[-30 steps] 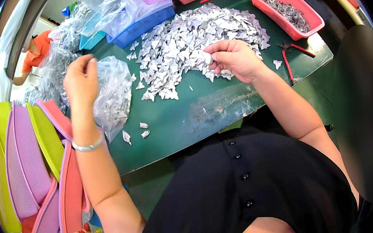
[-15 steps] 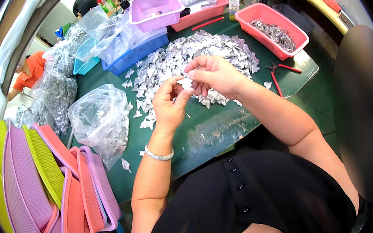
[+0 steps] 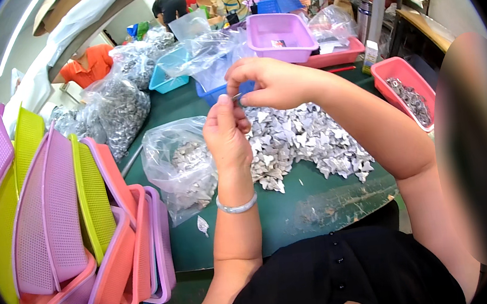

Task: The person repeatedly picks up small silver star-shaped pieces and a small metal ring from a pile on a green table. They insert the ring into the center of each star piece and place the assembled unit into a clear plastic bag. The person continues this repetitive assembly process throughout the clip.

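Note:
My left hand [image 3: 226, 131] and my right hand [image 3: 275, 84] are raised above the table, fingertips nearly meeting. Both pinch a small silvery metal piece [image 3: 236, 97], seen edge-on and mostly hidden by the fingers. Below and to the right of them spreads a large pile of flat, pointed silver-grey metal pieces [image 3: 313, 138]. Left of my left wrist, a clear plastic bag [image 3: 164, 160] holds more of these pieces. A single leaf-shaped piece [image 3: 203, 225] lies by itself in front of the bag.
Stacked purple, green and coral plastic baskets [image 3: 63, 212] crowd the left. Behind my hands stand a blue basket [image 3: 208, 91] and a purple basket [image 3: 279, 35]. A coral basket [image 3: 382, 72] of metal parts is at right. Filled bags [image 3: 118, 115] and a person in orange [image 3: 89, 67] are beyond.
My hands have lifted off the pile toward the far side, and the piece between them is now turned edge-on. The view has tilted up and swung left.

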Tool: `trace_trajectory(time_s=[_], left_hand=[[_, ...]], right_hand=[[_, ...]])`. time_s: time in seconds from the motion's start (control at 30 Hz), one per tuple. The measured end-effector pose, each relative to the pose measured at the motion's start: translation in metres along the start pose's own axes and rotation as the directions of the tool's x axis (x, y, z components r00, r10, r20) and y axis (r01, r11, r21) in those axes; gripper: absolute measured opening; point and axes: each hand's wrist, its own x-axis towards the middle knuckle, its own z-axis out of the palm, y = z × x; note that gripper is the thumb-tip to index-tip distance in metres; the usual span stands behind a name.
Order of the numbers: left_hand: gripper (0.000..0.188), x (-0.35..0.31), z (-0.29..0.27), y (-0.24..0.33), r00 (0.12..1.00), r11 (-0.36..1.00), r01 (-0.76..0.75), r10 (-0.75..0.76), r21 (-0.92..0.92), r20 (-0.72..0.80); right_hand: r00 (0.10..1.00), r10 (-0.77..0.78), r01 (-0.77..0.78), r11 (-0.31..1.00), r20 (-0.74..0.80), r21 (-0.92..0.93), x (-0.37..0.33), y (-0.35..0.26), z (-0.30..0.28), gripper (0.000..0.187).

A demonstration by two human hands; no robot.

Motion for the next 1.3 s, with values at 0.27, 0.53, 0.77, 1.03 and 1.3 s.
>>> trace_trajectory(time_s=[0.27, 0.53, 0.77, 1.03, 1.3], left_hand=[[0.031, 0.02, -0.031, 0.02, 0.977, 0.991, 0.005, 0.024, 0.136, -0.21], [0.034, 0.03, -0.041, 0.019, 0.923, 1.0, 0.022, -0.027, -0.016, -0.384], [0.036, 0.031, -0.039, 0.008, 0.94, 0.994, 0.104, -0.091, 0.02, -0.328], [0.035, 0.033, -0.04, 0.003, 0.948, 0.995, 0.101, -0.093, 0.009, -0.305], [0.037, 0.032, -0.038, 0.002, 0.959, 0.994, 0.106, -0.096, 0.022, -0.265]], right_hand=[[0.991, 0.09, -0.117, 0.941, 0.101, 0.316, 0.063, 0.026, 0.039, 0.017], [0.939, 0.321, -0.207, 0.812, -0.122, 0.546, 0.035, 0.073, 0.045, 0.013], [0.909, 0.397, -0.284, 0.814, -0.127, 0.507, -0.021, 0.102, 0.033, 0.01], [0.844, 0.512, -0.489, 0.857, -0.16, 0.162, -0.111, 0.122, -0.009, 0.015], [0.92, 0.332, -0.392, 0.787, -0.21, -0.476, -0.154, 0.14, 0.002, 0.033]])
